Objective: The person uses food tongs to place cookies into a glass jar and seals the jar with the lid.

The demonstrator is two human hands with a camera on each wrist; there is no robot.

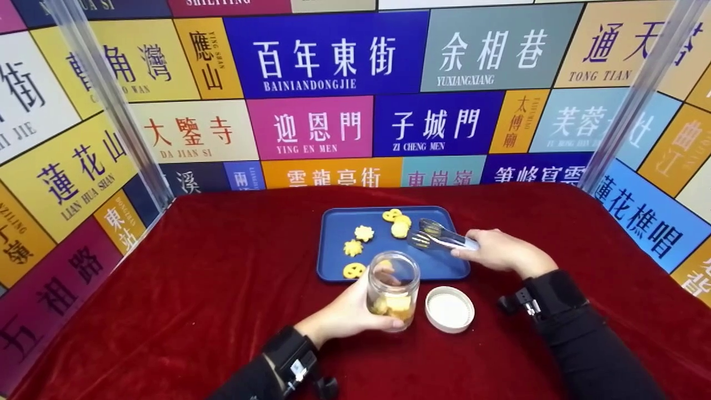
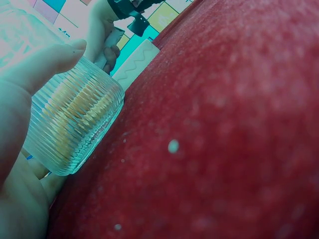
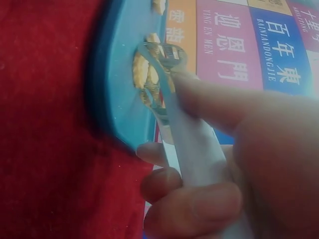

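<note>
At the head view's lower centre, we see the left hand [image 1: 347,315] gripping a clear ribbed glass jar [image 1: 393,293] of yellow biscuits [image 1: 397,304], a round white lid [image 1: 450,309] just beside it. Right of centre, the right hand [image 1: 497,251] grips silvery slotted tongs [image 1: 451,240] beside round yellow biscuits [image 1: 400,229] on a blue rectangular tray [image 1: 433,268].

My sleeves [image 1: 602,344] are black, and so are my two wristbands [image 1: 555,291]. I see a deep red cloth [image 1: 239,261], a plain blue tray [image 1: 441,268] and pale yellow biscuits [image 1: 353,248]. My jar [image 1: 393,291] is clear, finely ribbed; the lid [image 1: 450,309] is off-white with a zigzag line along its side, and my tongs [image 3: 192,142] have whitish handles. The wall panels [image 1: 328,55] make a patchwork of yellow, orange, pink, blue and grey, lettered in white, red or dark tones.
</note>
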